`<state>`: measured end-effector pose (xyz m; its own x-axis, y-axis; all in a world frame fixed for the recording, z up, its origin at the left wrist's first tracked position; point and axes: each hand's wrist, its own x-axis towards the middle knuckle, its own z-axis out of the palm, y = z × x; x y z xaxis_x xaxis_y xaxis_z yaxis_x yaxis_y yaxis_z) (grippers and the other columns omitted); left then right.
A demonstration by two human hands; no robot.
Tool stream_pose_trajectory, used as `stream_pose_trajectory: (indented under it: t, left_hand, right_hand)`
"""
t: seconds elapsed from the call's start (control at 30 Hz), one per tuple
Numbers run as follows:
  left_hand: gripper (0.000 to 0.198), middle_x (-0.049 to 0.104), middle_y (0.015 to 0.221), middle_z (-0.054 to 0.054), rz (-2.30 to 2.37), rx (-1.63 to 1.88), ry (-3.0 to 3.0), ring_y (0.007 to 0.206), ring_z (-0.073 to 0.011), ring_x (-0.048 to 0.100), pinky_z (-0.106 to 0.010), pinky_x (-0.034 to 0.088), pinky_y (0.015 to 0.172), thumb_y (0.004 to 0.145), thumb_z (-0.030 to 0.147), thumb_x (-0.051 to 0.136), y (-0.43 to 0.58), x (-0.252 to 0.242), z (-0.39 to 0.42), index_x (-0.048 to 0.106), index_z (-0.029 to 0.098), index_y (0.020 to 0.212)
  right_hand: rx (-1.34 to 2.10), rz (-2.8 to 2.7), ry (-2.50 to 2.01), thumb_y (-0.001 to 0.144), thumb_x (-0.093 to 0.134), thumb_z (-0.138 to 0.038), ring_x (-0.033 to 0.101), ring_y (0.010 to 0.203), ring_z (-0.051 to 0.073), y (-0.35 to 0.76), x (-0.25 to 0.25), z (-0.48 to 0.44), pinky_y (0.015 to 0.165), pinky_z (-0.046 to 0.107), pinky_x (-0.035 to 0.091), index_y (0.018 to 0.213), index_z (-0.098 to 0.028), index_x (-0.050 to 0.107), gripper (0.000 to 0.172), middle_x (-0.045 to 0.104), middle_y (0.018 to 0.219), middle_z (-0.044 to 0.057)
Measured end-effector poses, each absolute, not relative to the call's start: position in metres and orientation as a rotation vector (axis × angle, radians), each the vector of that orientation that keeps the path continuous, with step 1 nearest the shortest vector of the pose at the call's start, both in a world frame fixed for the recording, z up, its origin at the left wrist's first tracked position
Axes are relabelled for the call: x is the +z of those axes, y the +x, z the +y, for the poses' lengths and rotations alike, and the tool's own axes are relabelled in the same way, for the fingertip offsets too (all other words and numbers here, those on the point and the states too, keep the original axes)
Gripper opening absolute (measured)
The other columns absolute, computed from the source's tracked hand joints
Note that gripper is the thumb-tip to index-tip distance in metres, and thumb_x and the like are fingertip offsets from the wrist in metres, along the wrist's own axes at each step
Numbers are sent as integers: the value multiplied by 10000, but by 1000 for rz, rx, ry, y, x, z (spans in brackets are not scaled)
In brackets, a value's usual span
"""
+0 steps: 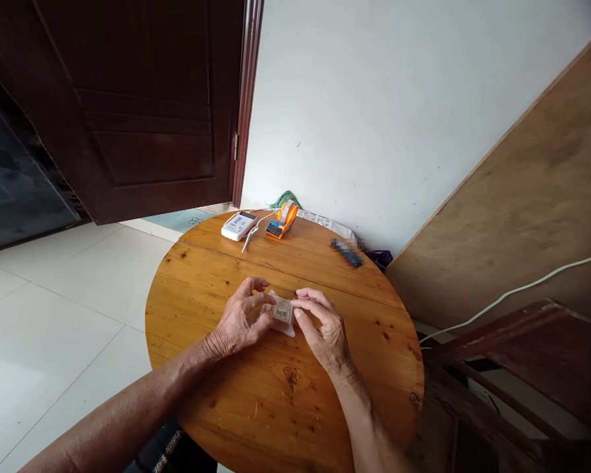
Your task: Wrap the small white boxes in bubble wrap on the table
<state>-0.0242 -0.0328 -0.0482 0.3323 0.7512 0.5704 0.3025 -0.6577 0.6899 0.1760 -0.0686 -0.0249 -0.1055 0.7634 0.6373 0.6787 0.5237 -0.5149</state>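
Observation:
A small flat package (281,311) in clear plastic wrap, with a printed label on its top, lies on the round wooden table between my hands. My left hand (246,312) is at its left side, index finger and thumb closed on that edge. From the right, my right hand (325,328) pinches the package's right edge with thumb and index finger, its other fingers loosely curled. What is inside the wrap cannot be made out.
Toward the back of the table (197,295) are a white device with a cable (238,226) and an orange tape dispenser (282,220). A blurred dark object (346,252) lies at the back right. A dark red door (152,105) and a white wall (374,98) stand behind.

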Motion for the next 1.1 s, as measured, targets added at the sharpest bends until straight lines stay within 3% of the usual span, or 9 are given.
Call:
stream_pose_trajectory:
  t: [0.3, 0.53, 0.8, 1.1]
  left_hand:
    - [275, 576, 1145, -97, 956, 1095, 2282, 1006, -218, 600, -371, 527, 888, 804, 168, 563, -22, -48, -36, 719, 197, 1029]
    - [170, 581, 1120, -94, 885, 1098, 1980, 1058, -217, 608, -342, 526, 923, 834, 245, 599, -23, -40, -32, 739, 182, 907]
    - [207, 580, 1138, -110, 869, 1201, 1921, 1136, -238, 581, -396, 495, 1002, 850, 223, 569, -25, -41, -29, 737, 178, 962]
    - [305, 568, 1183, -101, 870, 1077, 2284, 995, -213, 579, -359, 520, 872, 806, 169, 546, -24, -41, -34, 737, 196, 1042]
  right_hand:
    - [-93, -2036, -1172, 831, 554, -137, 638, 941, 228, 166, -21, -73, 847, 405, 461, 815, -236, 683, 163, 684, 1067, 64]
    - [167, -1771, -1177, 873, 569, -196, 657, 974, 224, 171, -22, -70, 871, 372, 515, 825, -231, 668, 116, 687, 1011, 68]
    - [248, -1785, -1156, 857, 587, -177, 654, 1030, 226, 177, -25, -66, 919, 383, 529, 900, -235, 714, 146, 676, 1062, 73]
    - [212, -1859, -1189, 875, 569, -195, 652, 1029, 229, 174, -29, -67, 909, 384, 537, 964, -237, 728, 187, 668, 1103, 79]
